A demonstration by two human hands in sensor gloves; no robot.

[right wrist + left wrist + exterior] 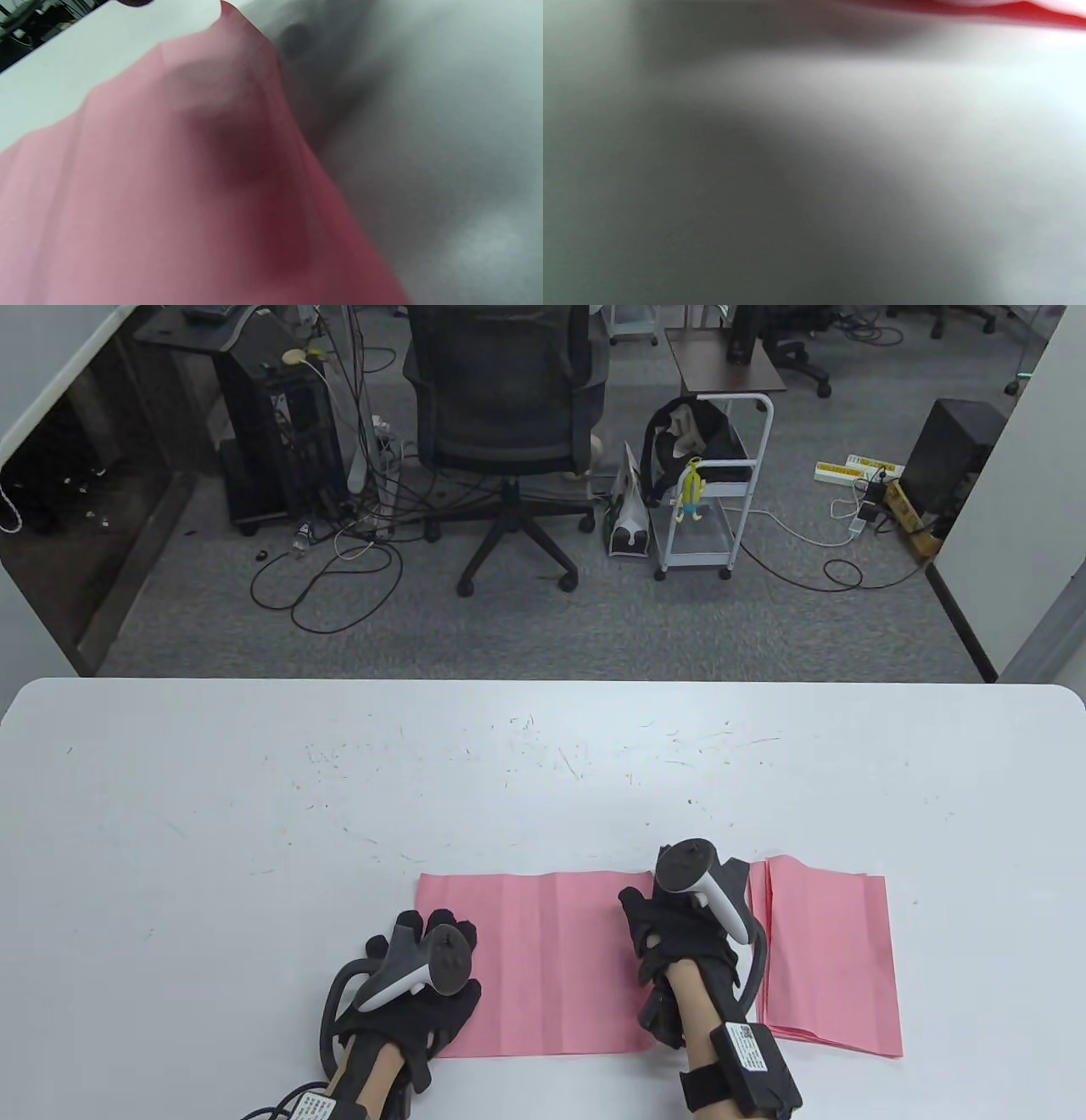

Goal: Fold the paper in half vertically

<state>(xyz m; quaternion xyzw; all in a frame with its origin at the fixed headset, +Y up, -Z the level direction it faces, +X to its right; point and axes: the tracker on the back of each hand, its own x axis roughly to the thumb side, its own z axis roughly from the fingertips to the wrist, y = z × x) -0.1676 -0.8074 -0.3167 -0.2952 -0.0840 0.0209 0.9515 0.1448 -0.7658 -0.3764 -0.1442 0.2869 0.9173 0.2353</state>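
A pink paper sheet lies flat near the table's front edge, with faint vertical creases. My left hand rests on its lower left part with the fingers spread. My right hand covers the sheet's right edge. In the right wrist view the pink paper rises in a peak toward the fingers, so that hand holds the edge lifted. The left wrist view is blurred and shows only the table and a red strip of paper at the top.
A stack of pink paper lies just right of my right hand. The white table stretches away beyond the sheet. An office chair and a white cart stand on the floor beyond the table.
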